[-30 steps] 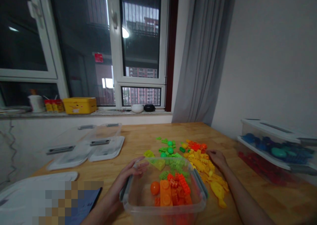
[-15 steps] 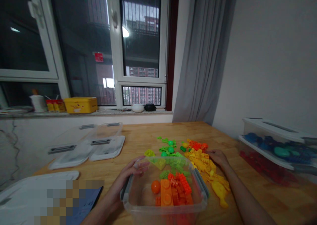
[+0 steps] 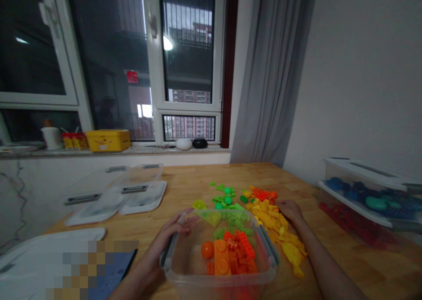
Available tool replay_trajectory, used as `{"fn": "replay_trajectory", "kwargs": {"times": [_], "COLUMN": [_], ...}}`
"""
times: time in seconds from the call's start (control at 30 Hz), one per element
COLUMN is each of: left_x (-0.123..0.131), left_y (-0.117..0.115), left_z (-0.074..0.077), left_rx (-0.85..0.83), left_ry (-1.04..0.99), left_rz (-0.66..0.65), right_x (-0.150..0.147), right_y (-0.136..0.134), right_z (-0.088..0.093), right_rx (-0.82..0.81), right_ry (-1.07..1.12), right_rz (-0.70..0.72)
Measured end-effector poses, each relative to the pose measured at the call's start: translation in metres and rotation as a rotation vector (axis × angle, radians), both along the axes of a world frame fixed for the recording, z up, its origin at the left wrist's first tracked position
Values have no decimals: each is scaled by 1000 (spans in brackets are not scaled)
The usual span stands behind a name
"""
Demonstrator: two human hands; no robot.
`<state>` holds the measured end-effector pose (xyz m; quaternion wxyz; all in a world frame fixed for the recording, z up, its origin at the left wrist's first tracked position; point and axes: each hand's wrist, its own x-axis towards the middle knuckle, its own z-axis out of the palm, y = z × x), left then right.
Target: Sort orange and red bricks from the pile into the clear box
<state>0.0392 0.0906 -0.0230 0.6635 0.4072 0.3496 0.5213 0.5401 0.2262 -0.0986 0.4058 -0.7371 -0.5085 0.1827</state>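
My left hand [image 3: 180, 227] grips the left edge of a clear plastic box [image 3: 219, 279], thumb and fingers about its rim. Inside the box lie orange and red building blocks [image 3: 221, 257] and an orange ball [image 3: 207, 250]. My right hand [image 3: 290, 212] rests on the table, fingers curled in beside the loose yellow blocks [image 3: 268, 215]; whatever is in its fingertips cannot be made out. Just behind that hand's fingers sit red-orange blocks [image 3: 260, 193]. Green blocks [image 3: 220, 199] with green balls are spread beyond the box. A yellow fish-shaped piece [image 3: 292, 258] lies near my right forearm.
Stacked bins [image 3: 359, 203] with blue and red pieces stand at the right by the wall. Upturned clear boxes and lids [image 3: 141, 199] lie at the back left. A white lid [image 3: 49, 247] sits front left. The yellow box [image 3: 108, 140] is on the windowsill.
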Motion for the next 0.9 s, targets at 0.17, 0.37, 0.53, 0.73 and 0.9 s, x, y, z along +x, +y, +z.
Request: {"fn": "replay_trajectory", "kwargs": {"times": [0.17, 0.37, 0.53, 0.73, 0.9], "left_x": [0, 2, 1, 2, 0], "left_y": [-2, -4, -3, -3, -2], "left_z": [1, 4, 4, 6, 3], "left_rx": [-10, -13, -8, -2, 17], "left_ry": [13, 15, 21, 37, 30], "left_rz": [-12, -5, -4, -9, 11], "right_x": [1, -2, -16, -69, -122], "right_y": [0, -5, -14, -34, -55], "right_z": [-1, 5, 20, 58, 67], "right_rx": [48, 106, 194, 350, 202], "right_ry": [44, 119, 227, 604, 722], "right_rz": [-10, -26, -39, 267, 582]}}
